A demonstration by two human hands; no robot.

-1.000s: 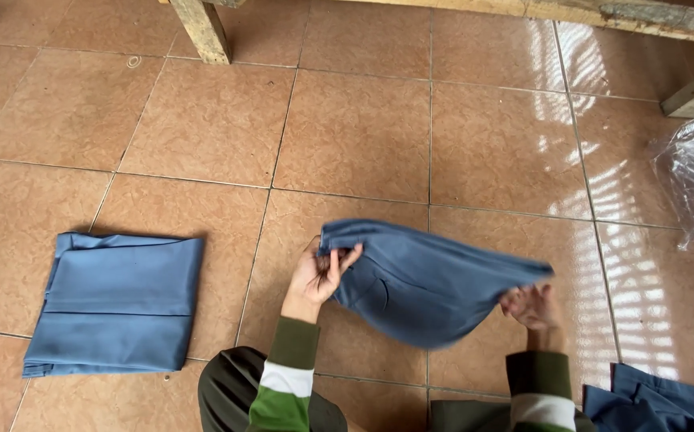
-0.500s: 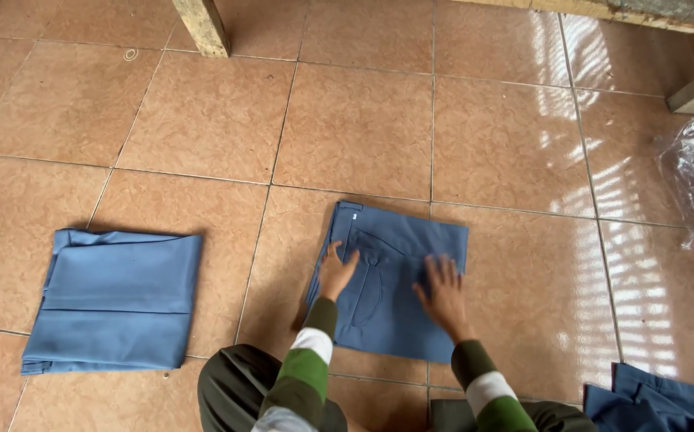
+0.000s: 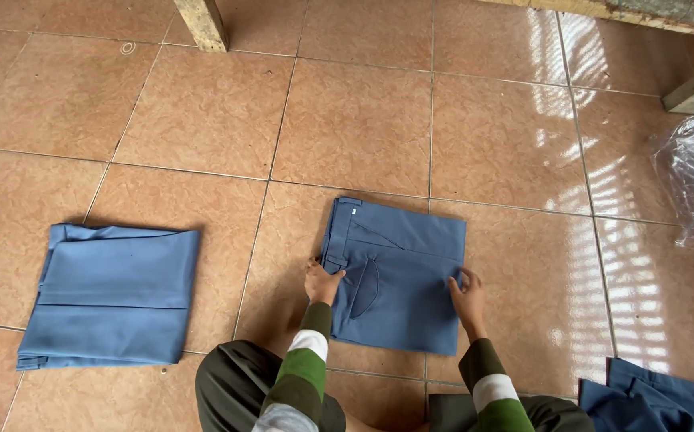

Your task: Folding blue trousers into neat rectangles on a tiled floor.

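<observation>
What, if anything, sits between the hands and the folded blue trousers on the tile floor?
Nothing visible. The left hand rests on the left edge of the folded blue trousers, by the waistband, and the right hand on the right edge. Both touch the cloth directly. The folded blue stack lies well apart to the left.

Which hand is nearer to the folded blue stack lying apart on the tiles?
Left. The left hand rests on the near left edge of the folded trousers, on the side facing the blue stack; the right hand is at their far edge.
</observation>
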